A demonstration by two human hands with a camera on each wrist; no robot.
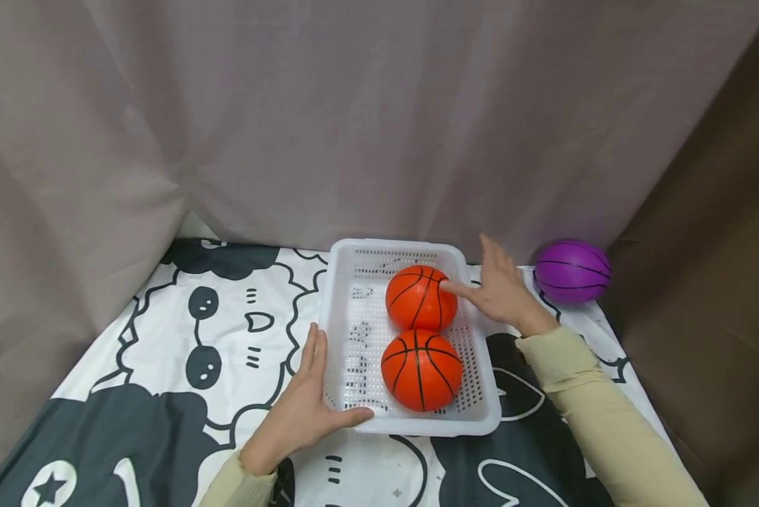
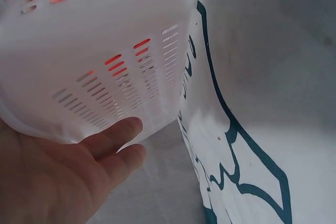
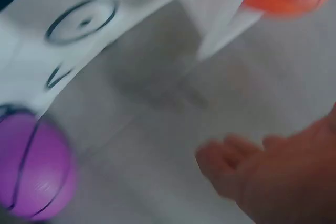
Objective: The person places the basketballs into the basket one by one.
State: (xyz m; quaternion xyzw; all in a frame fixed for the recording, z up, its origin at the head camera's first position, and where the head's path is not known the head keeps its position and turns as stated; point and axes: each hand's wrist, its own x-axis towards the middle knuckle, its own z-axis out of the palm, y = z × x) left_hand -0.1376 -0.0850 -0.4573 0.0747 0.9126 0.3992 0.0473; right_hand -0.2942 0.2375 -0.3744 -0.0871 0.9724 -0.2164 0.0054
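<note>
Flanking the white basket (image 1: pixel 427 427), the left hand (image 1: pixel 306 405) and right hand (image 1: pixel 503 290) spread wide, gripping nothing. Jolting it could roll the two orange balls (image 1: pixel 421 370) inside; nudging the purple ball (image 1: pixel 572 272), at the cloth's (image 1: pixel 151 352) far-right edge, could send it off.

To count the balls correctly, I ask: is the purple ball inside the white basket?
No, the purple ball sits outside, to the right of the white basket, which holds two orange balls.

The bare left hand (image 1: pixel 302 412) is near left, fingers extended far, thumb spread right; the bare right hand (image 1: pixel 501 290) is farther right, thumb pointing left, its pale-yellow-sleeved arm (image 1: pixel 607 419) slanting diagonally.
</note>
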